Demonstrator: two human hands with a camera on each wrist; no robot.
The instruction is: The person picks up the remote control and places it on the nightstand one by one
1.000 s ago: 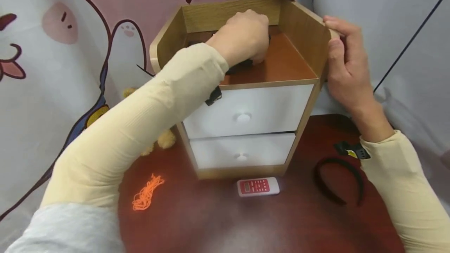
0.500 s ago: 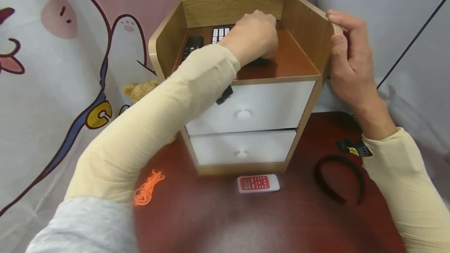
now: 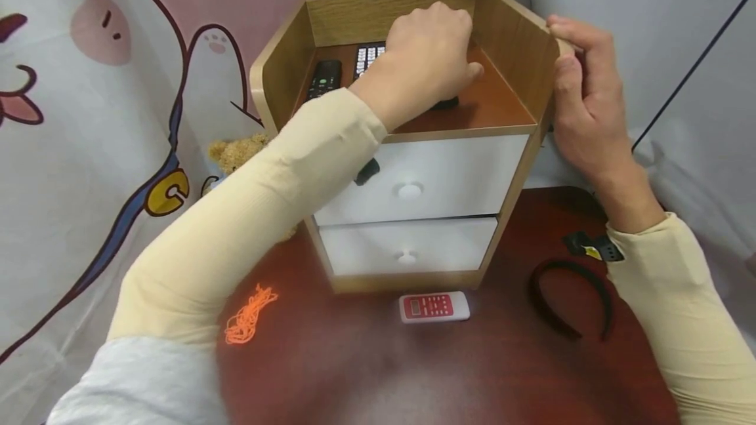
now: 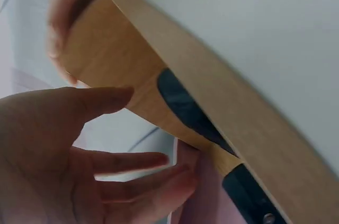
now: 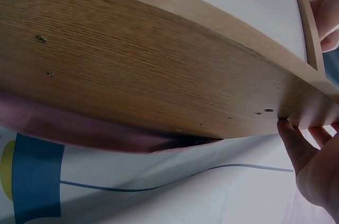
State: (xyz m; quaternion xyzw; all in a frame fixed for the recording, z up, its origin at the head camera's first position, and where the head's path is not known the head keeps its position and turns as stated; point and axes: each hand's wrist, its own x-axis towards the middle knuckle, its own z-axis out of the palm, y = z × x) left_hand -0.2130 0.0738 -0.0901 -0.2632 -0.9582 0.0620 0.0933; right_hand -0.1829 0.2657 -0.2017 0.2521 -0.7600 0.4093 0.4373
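My left hand (image 3: 428,54) hovers over the top shelf of a small wooden cabinet (image 3: 502,107), thumb and fingers spread apart with nothing between them. Just below it lies a black object with a rounded end (image 4: 185,105), mostly hidden by the hand in the head view. My right hand (image 3: 590,97) grips the front edge of the cabinet's right side panel (image 5: 159,70), thumb on one face and fingers over the rim. Left of my left hand on the shelf lie a black remote control (image 3: 325,79) and a dark one with white buttons (image 3: 370,61).
Two white drawers (image 3: 378,244) form the cabinet's front. On the dark red table (image 3: 413,372) lie a white and red remote (image 3: 434,307), orange string (image 3: 251,315) and a dark headband (image 3: 569,264). A teddy bear (image 3: 236,151) sits behind my left arm.
My left hand has let go of the black object, lifted slightly and opened its thumb and fingers. The remotes on the shelf have come into sight. My right hand keeps its grip.
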